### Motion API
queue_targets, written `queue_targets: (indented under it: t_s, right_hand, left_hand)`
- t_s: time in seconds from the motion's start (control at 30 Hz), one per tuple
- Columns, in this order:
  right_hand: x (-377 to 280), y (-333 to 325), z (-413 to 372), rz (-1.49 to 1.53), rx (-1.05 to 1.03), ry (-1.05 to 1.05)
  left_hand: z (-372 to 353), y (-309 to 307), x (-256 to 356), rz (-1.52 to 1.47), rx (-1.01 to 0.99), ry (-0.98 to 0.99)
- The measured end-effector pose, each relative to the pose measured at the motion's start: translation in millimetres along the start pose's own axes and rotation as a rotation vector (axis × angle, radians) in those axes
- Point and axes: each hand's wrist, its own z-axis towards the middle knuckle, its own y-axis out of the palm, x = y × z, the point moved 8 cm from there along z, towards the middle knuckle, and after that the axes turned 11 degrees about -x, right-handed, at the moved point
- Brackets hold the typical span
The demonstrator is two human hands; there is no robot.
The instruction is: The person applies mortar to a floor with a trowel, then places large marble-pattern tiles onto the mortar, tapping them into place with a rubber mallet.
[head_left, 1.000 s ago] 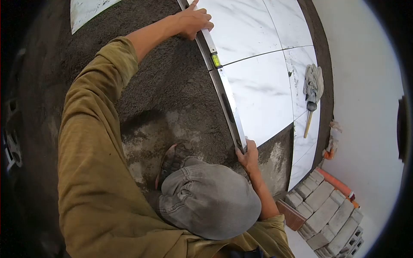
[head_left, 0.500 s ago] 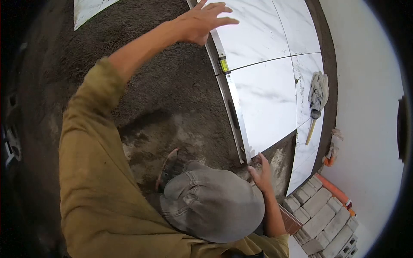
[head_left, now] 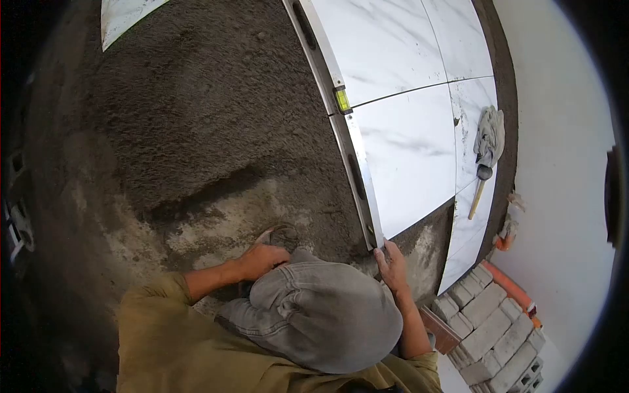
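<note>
A long aluminium spirit level (head_left: pixel 357 154) with a yellow-green vial lies along the edge of the white marbled tiles (head_left: pixel 406 154). My right hand (head_left: pixel 393 267) is closed at the level's near end, thumb on one side and fingers on the other. My left hand (head_left: pixel 261 262) rests low beside my bent knee (head_left: pixel 327 314) in grey trousers, above my shoe. Its fingers are curled in, and whatever they hold, if anything, is hidden. Left of the level spreads a bed of dark, damp mortar (head_left: pixel 216 98), with a dug edge near my foot.
A mallet (head_left: pixel 478 190) and a grey cloth (head_left: pixel 489 137) lie on the right-hand tiles near the white wall (head_left: pixel 557 131). Grey blocks (head_left: pixel 488 327) are stacked at the lower right, with an orange tube (head_left: pixel 508 288) beside them. Another tile (head_left: pixel 128 19) shows at the top left.
My left hand has come down from above the level's far end to beside my knee, its spread fingers now curled. My right hand has closed on the level's near end.
</note>
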Motion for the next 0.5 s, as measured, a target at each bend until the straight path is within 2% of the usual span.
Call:
queue_targets:
  t_s: [0.03,0.07,0.17,0.27,0.33,0.37,0.43,0.47,0.5]
  right_hand:
    - [0,0,2,-0.010,0.010,-0.059]
    - [-1,-1,2,-0.021,0.020,-0.116]
    - [4,0,5,-0.070,-0.031,-0.113]
    - [5,0,6,-0.058,-0.019,-0.093]
    - [-25,-7,17,-0.095,0.049,-0.127]
    - [-46,-13,24,-0.132,0.120,-0.153]
    - [-73,-17,41,-0.185,0.096,-0.184]
    - [-71,-13,45,-0.194,0.180,-0.262]
    - [-67,-13,49,-0.216,0.277,-0.333]
  left_hand:
    - [0,1,-2,0.127,0.014,0.002]
    - [0,4,-5,0.129,0.015,0.002]
    - [3,-3,2,0.123,0.103,0.036]
    - [5,10,-6,0.232,0.031,0.000]
    - [-1,-4,8,0.256,0.166,0.066]
    - [-3,0,10,0.271,0.145,0.082]
    - [3,-4,1,-0.063,0.111,0.052]
    - [9,-10,23,-0.014,0.028,0.127]
    - [9,-37,36,-0.221,0.129,0.012]
